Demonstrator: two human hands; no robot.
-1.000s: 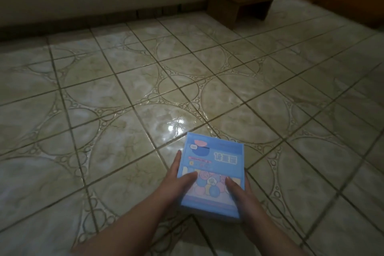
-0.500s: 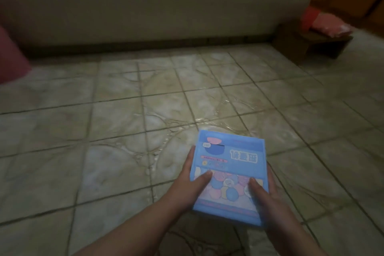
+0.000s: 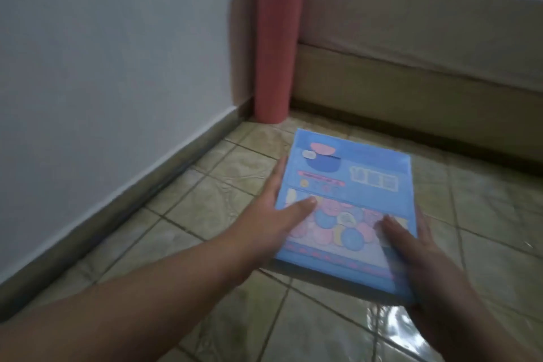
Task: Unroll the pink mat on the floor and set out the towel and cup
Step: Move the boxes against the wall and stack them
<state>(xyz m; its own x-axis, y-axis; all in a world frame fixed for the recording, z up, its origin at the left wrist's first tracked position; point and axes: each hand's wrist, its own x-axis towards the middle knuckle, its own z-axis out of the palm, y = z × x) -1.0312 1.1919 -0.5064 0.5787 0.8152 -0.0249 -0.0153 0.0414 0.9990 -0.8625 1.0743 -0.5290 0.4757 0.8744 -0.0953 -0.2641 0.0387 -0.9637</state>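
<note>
The wall fills the left of the room and the bed runs along the far side, both well beyond the person's fingers; a moment ago the view took in only open floor and a low stool, and now it has swung round to this corner. That matters, I think, because the pink mat has come into sight for the first time: it stands rolled up, upright on its end in the corner between wall and bed, its long axis straight up and down, far ahead of the fingers and untouched. The tiled floor beneath is bare of any mat, so the unrolling has not begun. Nearer, the blue box is carried flat above the tiles, its long side pointing away toward the mat. The left hand clamps its left edge, thumb on top and fingers beneath; the right hand grips the near right corner likewise. No towel or cup shows that I can make out.
</note>
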